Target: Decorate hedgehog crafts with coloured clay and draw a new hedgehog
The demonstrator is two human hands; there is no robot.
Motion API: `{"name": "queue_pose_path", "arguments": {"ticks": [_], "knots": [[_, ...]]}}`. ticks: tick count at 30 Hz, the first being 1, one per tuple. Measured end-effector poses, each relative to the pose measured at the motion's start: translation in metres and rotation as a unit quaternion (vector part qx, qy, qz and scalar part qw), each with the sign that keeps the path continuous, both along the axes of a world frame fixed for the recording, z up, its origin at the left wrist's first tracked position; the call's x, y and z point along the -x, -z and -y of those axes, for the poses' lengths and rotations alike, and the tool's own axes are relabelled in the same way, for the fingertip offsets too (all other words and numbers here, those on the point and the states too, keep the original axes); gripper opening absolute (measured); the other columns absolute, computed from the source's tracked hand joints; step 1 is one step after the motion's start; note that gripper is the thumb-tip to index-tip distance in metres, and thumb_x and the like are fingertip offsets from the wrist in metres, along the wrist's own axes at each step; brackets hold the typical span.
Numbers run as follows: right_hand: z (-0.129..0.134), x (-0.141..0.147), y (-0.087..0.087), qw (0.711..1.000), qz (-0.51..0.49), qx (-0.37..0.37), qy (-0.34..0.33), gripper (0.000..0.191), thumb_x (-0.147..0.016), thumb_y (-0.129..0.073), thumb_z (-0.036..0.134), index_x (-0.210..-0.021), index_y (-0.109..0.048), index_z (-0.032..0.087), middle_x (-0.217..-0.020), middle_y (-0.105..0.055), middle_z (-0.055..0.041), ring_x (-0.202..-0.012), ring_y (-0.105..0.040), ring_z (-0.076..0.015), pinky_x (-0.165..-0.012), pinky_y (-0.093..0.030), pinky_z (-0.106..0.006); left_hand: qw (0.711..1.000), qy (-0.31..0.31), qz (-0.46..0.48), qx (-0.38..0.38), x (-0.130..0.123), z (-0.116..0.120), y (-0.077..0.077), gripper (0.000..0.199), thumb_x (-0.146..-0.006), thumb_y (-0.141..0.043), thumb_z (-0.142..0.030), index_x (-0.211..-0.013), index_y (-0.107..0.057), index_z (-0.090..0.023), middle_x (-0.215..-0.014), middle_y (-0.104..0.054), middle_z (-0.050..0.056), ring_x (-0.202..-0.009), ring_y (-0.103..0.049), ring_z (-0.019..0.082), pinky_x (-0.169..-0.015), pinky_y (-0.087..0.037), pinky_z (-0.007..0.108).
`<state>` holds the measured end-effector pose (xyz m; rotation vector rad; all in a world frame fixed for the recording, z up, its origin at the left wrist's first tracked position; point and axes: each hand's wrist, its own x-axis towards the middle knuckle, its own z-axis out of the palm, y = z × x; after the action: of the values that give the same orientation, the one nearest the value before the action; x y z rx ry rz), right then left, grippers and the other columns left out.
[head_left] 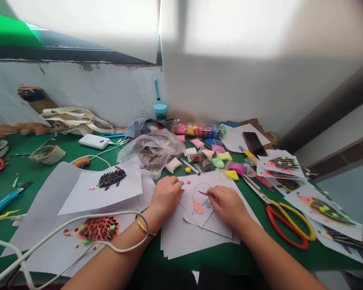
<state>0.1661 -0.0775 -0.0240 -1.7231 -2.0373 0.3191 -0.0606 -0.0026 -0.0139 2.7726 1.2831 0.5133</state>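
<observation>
My right hand [226, 204] pinches a thin pink clay modelling tool [202, 193], its tip over a pencil-and-blue outline drawing on white paper [210, 219]. A flattened patch of salmon-pink clay [197, 208] fills the lower left of the outline. My left hand [167, 195] rests at the left side of the paper with fingers curled together; whatever lies under its fingertips is hidden. Just beyond the drawing sit a small pink clay ball [188, 182] and a yellow ball [187, 170]. More white sheets [181, 247] are stacked beneath.
Clay packets [218, 162] and a plastic bag of dark seeds [153, 151] lie behind. Red-and-yellow scissors [286, 219] are at right, near finished hedgehog pictures [323, 207]. At left, a white cable [78, 217] crosses another hedgehog picture [97, 229].
</observation>
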Motion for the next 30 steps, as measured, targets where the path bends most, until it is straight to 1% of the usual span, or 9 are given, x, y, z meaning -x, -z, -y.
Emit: {"name": "queue_pose_path", "arguments": {"ticks": [2,4,7,10,14,18,23,27,30], "knots": [[0.006,0.001,0.002,1.000,0.007,0.026,0.002,0.021,-0.091,-0.050,0.019,-0.102,-0.068,0.022,-0.089,-0.068,-0.0037,-0.083,-0.062,-0.0195,-0.073,-0.042,-0.031,0.996,0.088,0.024,0.001,0.001,0.012,0.003,0.014,-0.091,-0.056,-0.021,-0.099,-0.068,-0.020,-0.097,-0.065,0.006,-0.091,-0.059,0.022,-0.080,-0.045,0.037],[0.013,0.002,0.007,0.999,0.012,0.036,-0.002,0.026,-0.091,-0.049,0.018,-0.108,-0.068,0.023,-0.089,-0.068,-0.0039,-0.080,-0.062,-0.0188,-0.071,-0.043,-0.030,0.985,0.168,0.030,0.007,0.001,0.025,0.007,0.020,-0.094,-0.051,-0.020,-0.108,-0.065,-0.021,-0.105,-0.066,0.006,-0.096,-0.059,0.021,-0.083,-0.045,0.037],[0.021,0.004,0.012,0.999,0.034,0.024,-0.018,0.030,-0.090,-0.049,0.017,-0.111,-0.069,0.025,-0.086,-0.068,-0.0039,-0.079,-0.062,-0.0187,-0.071,-0.042,-0.030,0.979,0.201,0.017,0.006,0.000,0.040,0.016,0.024,-0.097,-0.048,-0.022,-0.117,-0.060,-0.021,-0.114,-0.066,0.006,-0.104,-0.058,0.021,-0.088,-0.045,0.038],[0.025,0.006,0.013,0.998,0.064,0.011,-0.028,0.032,-0.089,-0.049,0.016,-0.112,-0.070,0.025,-0.086,-0.068,-0.0041,-0.078,-0.062,-0.0191,-0.070,-0.040,-0.031,0.980,0.199,-0.005,0.001,0.000,0.045,0.024,0.025,-0.097,-0.049,-0.023,-0.122,-0.057,-0.021,-0.120,-0.065,0.006,-0.106,-0.057,0.021,-0.087,-0.045,0.038],[0.028,0.011,0.010,0.996,0.085,-0.003,-0.031,0.032,-0.088,-0.049,0.013,-0.108,-0.071,0.024,-0.082,-0.068,-0.0045,-0.076,-0.060,-0.0187,-0.069,-0.037,-0.032,0.979,0.201,-0.019,-0.002,0.001,0.045,0.028,0.029,-0.098,-0.051,-0.023,-0.126,-0.055,-0.023,-0.121,-0.064,0.006,-0.108,-0.056,0.020,-0.088,-0.045,0.038],[0.034,0.018,0.009,0.995,0.091,0.000,-0.040,0.030,-0.088,-0.049,0.012,-0.105,-0.071,0.023,-0.079,-0.066,-0.0047,-0.076,-0.060,-0.0194,-0.071,-0.036,-0.033,0.979,0.200,-0.027,-0.005,0.001,0.046,0.028,0.030,-0.097,-0.051,-0.024,-0.127,-0.054,-0.023,-0.122,-0.063,0.007,-0.108,-0.055,0.021,-0.089,-0.044,0.038],[0.038,0.025,0.010,0.996,0.084,0.004,-0.043,0.028,-0.088,-0.049,0.012,-0.103,-0.071,0.021,-0.081,-0.067,-0.0053,-0.078,-0.061,-0.0207,-0.073,-0.038,-0.033,0.978,0.206,-0.034,-0.006,0.000,0.047,0.027,0.029,-0.097,-0.051,-0.024,-0.126,-0.054,-0.021,-0.125,-0.062,0.007,-0.109,-0.055,0.022,-0.089,-0.043,0.039],[0.035,0.019,0.008,0.996,0.086,0.002,-0.032,0.030,-0.087,-0.049,0.012,-0.105,-0.071,0.021,-0.081,-0.068,-0.0052,-0.077,-0.061,-0.0211,-0.071,-0.040,-0.034,0.979,0.202,-0.037,-0.009,0.000,0.047,0.025,0.029,-0.097,-0.052,-0.022,-0.125,-0.054,-0.021,-0.125,-0.062,0.007,-0.109,-0.055,0.021,-0.088,-0.043,0.038],[0.033,0.012,0.006,0.996,0.084,-0.007,-0.010,0.031,-0.089,-0.047,0.013,-0.108,-0.070,0.021,-0.085,-0.069,-0.0061,-0.079,-0.062,-0.0212,-0.072,-0.041,-0.034,0.979,0.198,-0.041,-0.009,0.000,0.048,0.024,0.030,-0.098,-0.048,-0.022,-0.128,-0.052,-0.021,-0.126,-0.061,0.007,-0.106,-0.055,0.021,-0.087,-0.042,0.038]]}}
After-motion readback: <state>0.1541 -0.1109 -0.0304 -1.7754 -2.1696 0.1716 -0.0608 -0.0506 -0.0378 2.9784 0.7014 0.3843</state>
